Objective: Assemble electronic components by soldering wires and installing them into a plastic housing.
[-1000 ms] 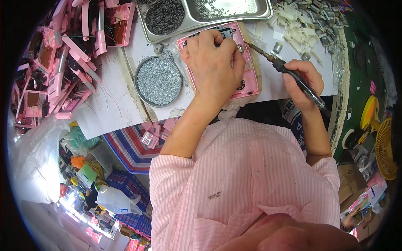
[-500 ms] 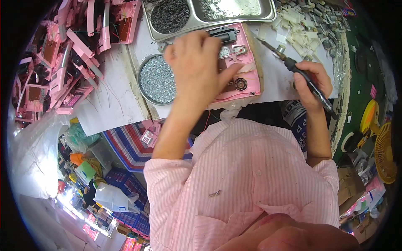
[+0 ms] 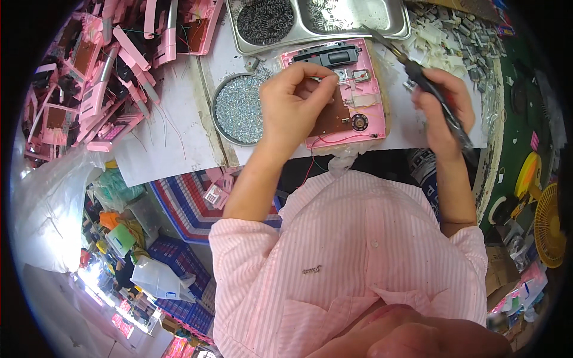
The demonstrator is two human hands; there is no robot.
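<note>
On the white-covered table lies a pink plastic case (image 3: pixel 375 128), inner side up. It holds a brown board (image 3: pixel 334 121), a black strip-shaped part (image 3: pixel 335 55), a small round black part (image 3: pixel 359 122) and thin wires. Over its left half my left hand (image 3: pixel 296 107) is closed in a pinch, fingertips just above the case; whatever they hold is hidden. My right hand (image 3: pixel 444 107), to the right of the case, grips a black-handled tool (image 3: pixel 431 88) like a screwdriver. Its long metal shaft points up and left toward the tray.
A round dish of small silvery screws (image 3: pixel 239 110) stands left of the case. Behind is a metal tray (image 3: pixel 296 46) with dark springs. Pink casings (image 3: pixel 98 77) pile up at the left; white parts and small motors (image 3: pixel 450 45) lie at the far right.
My left hand's spread fingers have drawn together into a pinch over the case. My right hand still holds the tool, its shaft now nearer the tray. The whole view has shifted slightly.
</note>
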